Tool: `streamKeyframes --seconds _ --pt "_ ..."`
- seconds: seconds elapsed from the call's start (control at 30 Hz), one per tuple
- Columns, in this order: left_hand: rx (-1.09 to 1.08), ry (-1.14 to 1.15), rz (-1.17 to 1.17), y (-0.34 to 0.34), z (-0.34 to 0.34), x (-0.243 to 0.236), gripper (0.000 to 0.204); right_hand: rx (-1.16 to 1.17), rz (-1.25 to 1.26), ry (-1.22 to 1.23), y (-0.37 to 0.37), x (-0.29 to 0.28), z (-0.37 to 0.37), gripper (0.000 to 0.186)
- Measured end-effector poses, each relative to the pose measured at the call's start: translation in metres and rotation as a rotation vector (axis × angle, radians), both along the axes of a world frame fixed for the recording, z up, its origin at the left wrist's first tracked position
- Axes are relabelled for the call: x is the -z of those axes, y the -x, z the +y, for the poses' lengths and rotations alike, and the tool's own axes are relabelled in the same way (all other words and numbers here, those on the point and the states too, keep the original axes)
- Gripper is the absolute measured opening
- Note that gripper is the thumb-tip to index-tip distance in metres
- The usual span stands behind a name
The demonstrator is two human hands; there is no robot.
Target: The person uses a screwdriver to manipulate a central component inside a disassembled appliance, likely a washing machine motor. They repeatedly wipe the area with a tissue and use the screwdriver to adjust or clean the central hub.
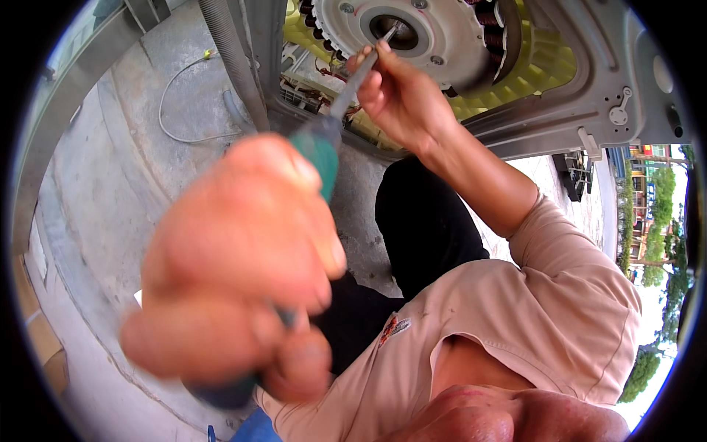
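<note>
The left hand (236, 258) is big and blurry, and its fingers wrap tight around the green and black handle of a screwdriver (318, 151). The right hand (403, 99) pinches the thin metal rod near its tip. The tip points at the dark hole (403, 35) in the middle of a big white wheel (460, 44); I cannot tell if it touches. A grey frame (549, 121) goes around the wheel.

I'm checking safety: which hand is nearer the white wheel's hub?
Right. The right hand pinches the tool shaft just short of the hub; the left hand grips the green handle, farther back.
</note>
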State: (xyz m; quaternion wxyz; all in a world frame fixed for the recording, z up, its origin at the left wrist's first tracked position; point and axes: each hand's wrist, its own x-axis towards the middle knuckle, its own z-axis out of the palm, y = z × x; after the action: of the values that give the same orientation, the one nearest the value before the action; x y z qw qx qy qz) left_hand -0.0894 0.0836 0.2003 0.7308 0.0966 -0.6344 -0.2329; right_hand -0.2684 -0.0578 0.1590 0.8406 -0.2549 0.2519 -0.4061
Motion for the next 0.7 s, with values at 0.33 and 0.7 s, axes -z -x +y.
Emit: streamKeyframes --seconds 0.33,0.7 --pt "-0.065 -0.075 0.057 -0.002 -0.009 0.004 0.011 0.048 -0.03 0.05 -0.011 0.003 -0.016 0.023" --pt "-0.123 -0.128 0.107 -0.007 -0.003 0.005 0.012 0.078 0.062 0.002 -0.018 0.003 -0.012 0.026"
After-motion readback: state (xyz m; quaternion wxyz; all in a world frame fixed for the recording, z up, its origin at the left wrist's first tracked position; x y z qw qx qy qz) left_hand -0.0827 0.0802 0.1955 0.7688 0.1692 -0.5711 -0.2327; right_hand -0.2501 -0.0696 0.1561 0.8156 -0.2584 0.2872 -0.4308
